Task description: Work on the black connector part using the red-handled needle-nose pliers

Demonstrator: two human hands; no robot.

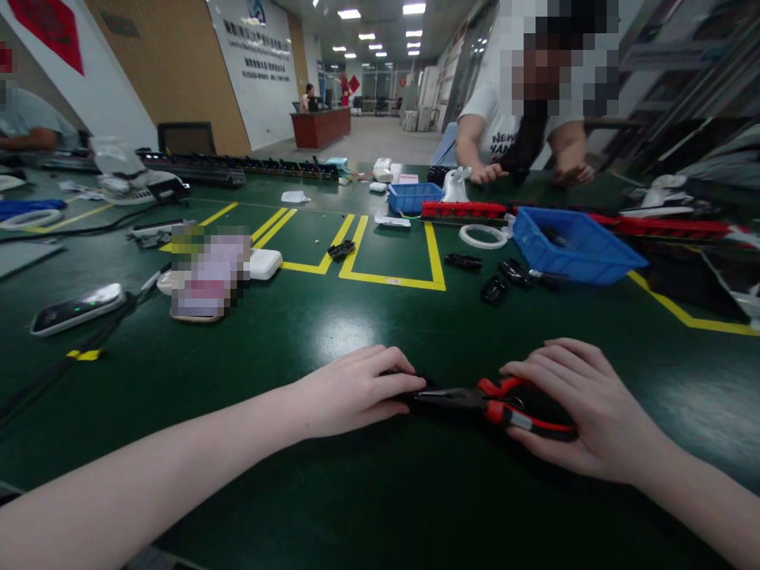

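My right hand (585, 408) is closed around the red and black handles of a pair of needle-nose pliers (495, 401). The pliers point left, their jaw tips touching or very near a small black part (419, 385) on the table. My left hand (362, 389) holds that black part down from the left, its fingers curled over it. Most of the part is hidden under the fingers, so its exact kind does not show. Farther off, several similar-looking black pieces (494, 290) lie loose beside a blue bin (585, 247).
A white roll of tape (483, 236) and a red strip (463, 210) lie near a smaller blue bin (416, 195). Yellow tape lines (392, 281) mark the green table. At left are a phone (207, 277), a white case (264, 264) and cables (112, 317). A person (504, 119) sits opposite.
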